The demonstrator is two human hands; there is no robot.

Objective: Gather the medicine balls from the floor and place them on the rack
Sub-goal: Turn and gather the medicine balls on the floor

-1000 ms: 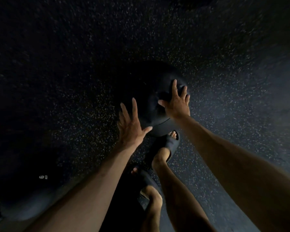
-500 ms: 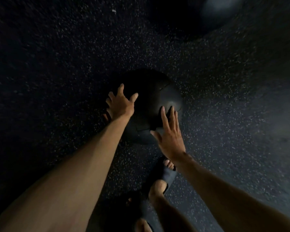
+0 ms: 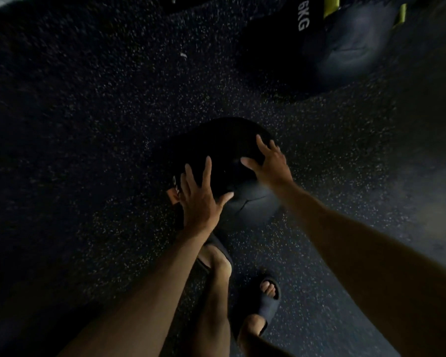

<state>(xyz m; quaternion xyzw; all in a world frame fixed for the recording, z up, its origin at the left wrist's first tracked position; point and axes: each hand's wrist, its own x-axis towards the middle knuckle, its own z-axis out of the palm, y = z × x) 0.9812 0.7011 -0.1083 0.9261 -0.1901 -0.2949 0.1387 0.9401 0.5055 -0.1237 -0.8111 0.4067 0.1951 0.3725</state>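
Black and nearly lost in the dim light, a medicine ball (image 3: pixel 232 176) sat on the floor between two bare hands. The left hand (image 3: pixel 200 199) lay on the ball's near left side, fingers spread wide and pointing away from the person, thumb stretched out to the right across the surface. The right hand (image 3: pixel 271 161) lay on the upper right of the ball, fingers likewise splayed, thumb reaching left. Both were opened flat against the ball; neither had closed around anything, and whether the ball had left the floor could not be told.

Just below the ball, the person's feet stood in dark slides: one slide (image 3: pixel 216 251) partly hidden under the left forearm, touching or almost touching the ball's lower edge, the other slide (image 3: pixel 265 302) nearer the camera and to the right.

Speckled dark rubber floor (image 3: pixel 101 124) spread all around. Well apart, toward the upper right, a second ball (image 3: pixel 345 45) rested, marked "6KG" in pale letters, with yellow-green strips near its top.
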